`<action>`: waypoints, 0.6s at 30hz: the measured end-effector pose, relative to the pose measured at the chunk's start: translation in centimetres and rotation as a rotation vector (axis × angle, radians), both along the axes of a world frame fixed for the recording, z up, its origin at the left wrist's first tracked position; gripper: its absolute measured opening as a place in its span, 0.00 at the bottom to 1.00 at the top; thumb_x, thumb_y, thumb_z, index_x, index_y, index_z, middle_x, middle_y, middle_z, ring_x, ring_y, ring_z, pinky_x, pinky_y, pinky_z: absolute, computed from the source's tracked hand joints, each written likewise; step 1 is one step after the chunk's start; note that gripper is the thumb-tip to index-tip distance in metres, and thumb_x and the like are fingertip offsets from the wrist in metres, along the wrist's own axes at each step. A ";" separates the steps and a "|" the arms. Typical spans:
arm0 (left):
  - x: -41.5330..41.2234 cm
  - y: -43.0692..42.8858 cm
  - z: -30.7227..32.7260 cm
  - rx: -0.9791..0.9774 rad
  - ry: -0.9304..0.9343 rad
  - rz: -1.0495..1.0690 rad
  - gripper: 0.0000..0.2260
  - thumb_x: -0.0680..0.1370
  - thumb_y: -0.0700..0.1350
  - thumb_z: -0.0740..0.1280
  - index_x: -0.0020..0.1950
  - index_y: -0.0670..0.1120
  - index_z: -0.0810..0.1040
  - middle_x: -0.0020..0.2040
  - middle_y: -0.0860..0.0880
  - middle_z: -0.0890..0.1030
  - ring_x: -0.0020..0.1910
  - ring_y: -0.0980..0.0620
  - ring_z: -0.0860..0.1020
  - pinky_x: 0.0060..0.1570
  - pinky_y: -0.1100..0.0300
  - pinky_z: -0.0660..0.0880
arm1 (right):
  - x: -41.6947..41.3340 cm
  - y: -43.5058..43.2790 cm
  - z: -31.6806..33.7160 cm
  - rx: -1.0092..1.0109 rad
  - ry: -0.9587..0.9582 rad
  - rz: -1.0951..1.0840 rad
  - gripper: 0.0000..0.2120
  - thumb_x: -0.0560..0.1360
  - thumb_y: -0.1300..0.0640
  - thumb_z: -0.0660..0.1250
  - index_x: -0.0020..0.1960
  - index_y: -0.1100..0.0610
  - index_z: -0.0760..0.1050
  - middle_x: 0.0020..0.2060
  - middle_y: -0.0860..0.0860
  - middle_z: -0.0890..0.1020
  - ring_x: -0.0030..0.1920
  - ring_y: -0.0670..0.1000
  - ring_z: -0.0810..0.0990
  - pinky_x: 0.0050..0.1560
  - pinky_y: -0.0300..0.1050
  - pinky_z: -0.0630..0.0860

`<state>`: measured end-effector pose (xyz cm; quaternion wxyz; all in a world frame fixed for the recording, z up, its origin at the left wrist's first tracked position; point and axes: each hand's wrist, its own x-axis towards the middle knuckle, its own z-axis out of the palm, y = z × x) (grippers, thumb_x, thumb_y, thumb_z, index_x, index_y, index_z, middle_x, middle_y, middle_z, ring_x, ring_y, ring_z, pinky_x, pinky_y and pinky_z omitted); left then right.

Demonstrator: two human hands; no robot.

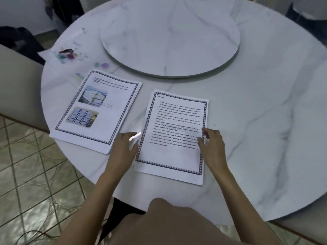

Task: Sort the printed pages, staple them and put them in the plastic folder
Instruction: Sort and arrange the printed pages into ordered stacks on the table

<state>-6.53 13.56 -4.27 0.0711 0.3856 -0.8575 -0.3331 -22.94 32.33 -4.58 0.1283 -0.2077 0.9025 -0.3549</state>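
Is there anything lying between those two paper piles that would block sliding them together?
Nothing visible on the marble table does. The gap between the picture-page stack and the text page is bare, apart from the person's left hand resting at its near end.

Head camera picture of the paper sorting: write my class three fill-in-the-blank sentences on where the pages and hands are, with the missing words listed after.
1. The stack with photos lies to the ____ of the text page.
2. The right hand is at the text page's ____ edge; the left hand is at the other.
3. The raised turntable is ____ in shape.

Missing words: left; right; round
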 end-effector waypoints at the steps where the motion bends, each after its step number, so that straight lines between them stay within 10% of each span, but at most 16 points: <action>1: 0.2 -0.5 0.1 -0.026 -0.006 -0.029 0.16 0.78 0.42 0.63 0.66 0.44 0.71 0.64 0.44 0.73 0.64 0.46 0.69 0.57 0.63 0.62 | 0.0 -0.5 0.1 0.006 0.017 0.025 0.17 0.77 0.61 0.62 0.65 0.60 0.70 0.59 0.57 0.73 0.61 0.53 0.71 0.55 0.31 0.59; 18: 3.3 -20.2 0.9 -0.140 0.004 -0.366 0.19 0.77 0.41 0.63 0.69 0.42 0.68 0.65 0.43 0.72 0.65 0.43 0.69 0.63 0.53 0.67 | 6.2 -19.2 1.4 0.105 0.102 0.120 0.16 0.75 0.58 0.65 0.62 0.57 0.73 0.59 0.54 0.74 0.61 0.53 0.71 0.62 0.51 0.67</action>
